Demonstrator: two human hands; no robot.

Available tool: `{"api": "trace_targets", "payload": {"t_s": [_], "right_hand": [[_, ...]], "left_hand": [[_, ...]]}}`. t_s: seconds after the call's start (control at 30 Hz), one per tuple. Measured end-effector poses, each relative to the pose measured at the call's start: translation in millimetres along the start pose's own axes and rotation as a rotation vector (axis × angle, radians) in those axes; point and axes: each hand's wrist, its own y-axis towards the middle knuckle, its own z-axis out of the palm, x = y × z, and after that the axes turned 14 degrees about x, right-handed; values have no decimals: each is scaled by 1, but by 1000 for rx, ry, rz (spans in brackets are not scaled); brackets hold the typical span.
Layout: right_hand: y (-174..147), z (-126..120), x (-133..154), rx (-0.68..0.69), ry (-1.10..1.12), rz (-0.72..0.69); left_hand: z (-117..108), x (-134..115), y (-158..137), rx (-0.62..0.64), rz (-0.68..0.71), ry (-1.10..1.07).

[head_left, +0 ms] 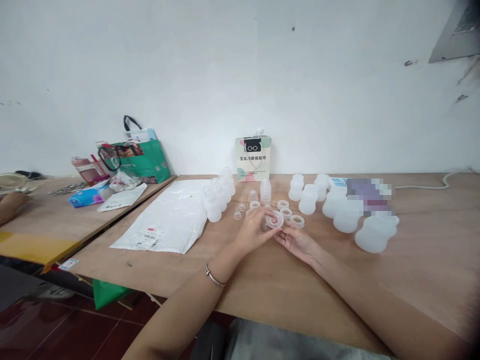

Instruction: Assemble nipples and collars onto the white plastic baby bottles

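Note:
A clear bottle collar ring [275,220] is between my hands above the table, its round opening facing me. My left hand [256,229] grips it from the left, a fingertip showing through the ring. From the right, my right hand [298,242] pinches its edge with thumb and fingers. Whether a nipple sits inside the ring cannot be made out. Just beyond lie several loose collar rings [297,221], small clear dome-shaped pieces [237,215] and a stack of clear caps [265,191]. Frosted bottle bodies [371,235] stand open at the right; capped bottles [214,205] line up at the left.
A white mailing bag [168,215] lies flat on the left of the table [262,280]. A paper bag [253,159] stands against the wall. On the neighbouring table are a green bag [150,162] and a tissue pack [88,195]; another person's hand [13,202] shows there.

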Motion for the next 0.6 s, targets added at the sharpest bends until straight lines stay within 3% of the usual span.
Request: {"api": "trace_targets", "payload": {"t_s": [0.27, 0.43, 0.6], "right_hand": [[1, 0, 1, -8, -62, -9], [-1, 3, 3, 2, -67, -23], [0, 3, 2, 7, -80, -30]], "left_hand": [[-3, -9, -3, 35, 23, -1], [0, -12, 0, -44, -64, 32], [3, -17, 0, -70, -47, 32]]}}
